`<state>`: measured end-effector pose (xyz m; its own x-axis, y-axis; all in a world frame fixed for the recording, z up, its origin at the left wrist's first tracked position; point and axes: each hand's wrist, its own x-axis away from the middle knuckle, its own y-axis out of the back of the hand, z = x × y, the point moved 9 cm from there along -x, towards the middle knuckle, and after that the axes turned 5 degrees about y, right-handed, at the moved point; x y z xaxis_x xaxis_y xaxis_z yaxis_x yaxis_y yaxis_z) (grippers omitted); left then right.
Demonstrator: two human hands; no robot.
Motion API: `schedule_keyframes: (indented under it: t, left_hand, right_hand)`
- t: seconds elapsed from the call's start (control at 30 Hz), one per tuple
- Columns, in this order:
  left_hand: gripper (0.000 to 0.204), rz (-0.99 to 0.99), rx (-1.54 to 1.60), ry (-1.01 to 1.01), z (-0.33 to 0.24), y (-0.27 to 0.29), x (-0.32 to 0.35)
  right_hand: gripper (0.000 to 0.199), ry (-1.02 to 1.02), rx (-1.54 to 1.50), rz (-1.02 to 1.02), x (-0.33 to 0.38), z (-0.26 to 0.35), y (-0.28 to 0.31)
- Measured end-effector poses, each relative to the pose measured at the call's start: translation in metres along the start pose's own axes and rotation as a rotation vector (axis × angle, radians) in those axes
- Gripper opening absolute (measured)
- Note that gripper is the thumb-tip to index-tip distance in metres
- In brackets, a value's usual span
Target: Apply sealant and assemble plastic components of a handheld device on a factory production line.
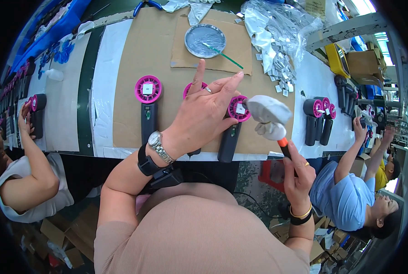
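Hands work apart: left hand [204,114], fingers spread and holding nothing, steadies the fan [233,130] beneath it, while right hand [297,171] grips a cloth-wrapped mallet [270,119] just beside; two neighbouring fans seem pending.

Bare cardboard [135,55] lies open ahead of my left grip [204,114], up to the round dish [205,41]. Three pink-headed fans [147,107] block the near worktop [101,82]. Right of my cloth-wrapped mallet [269,116], small silver squares [281,75] and a foil bag [277,27] crowd the way.
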<state>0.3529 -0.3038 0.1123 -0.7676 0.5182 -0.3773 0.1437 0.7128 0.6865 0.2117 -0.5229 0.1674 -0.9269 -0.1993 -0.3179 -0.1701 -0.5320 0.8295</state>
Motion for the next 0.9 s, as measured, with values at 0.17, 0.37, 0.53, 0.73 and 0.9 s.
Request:
schedule_keyframes:
  t: [0.17,0.37,0.53,0.73,0.9]
  left_hand:
    - [0.111,0.004,0.005,0.005,0.002,0.000,0.001]
    - [0.111,0.003,0.004,0.005,0.001,-0.001,0.000]
    - [0.110,0.019,-0.005,0.017,0.001,0.005,0.002]
    - [0.107,-0.038,-0.040,0.043,0.015,0.055,0.013]
    - [0.108,-0.019,-0.087,0.121,0.033,0.068,0.027]
  right_hand:
    - [0.054,0.077,-0.013,-0.111,-0.003,0.010,0.012]
    - [0.052,-0.009,0.038,0.087,0.000,-0.001,-0.009]
    - [0.051,0.035,-0.020,-0.055,-0.003,0.005,0.003]
    - [0.051,-0.011,-0.144,-0.065,-0.011,0.010,-0.007]
    - [0.054,0.071,-0.166,-0.014,-0.026,0.017,-0.028]
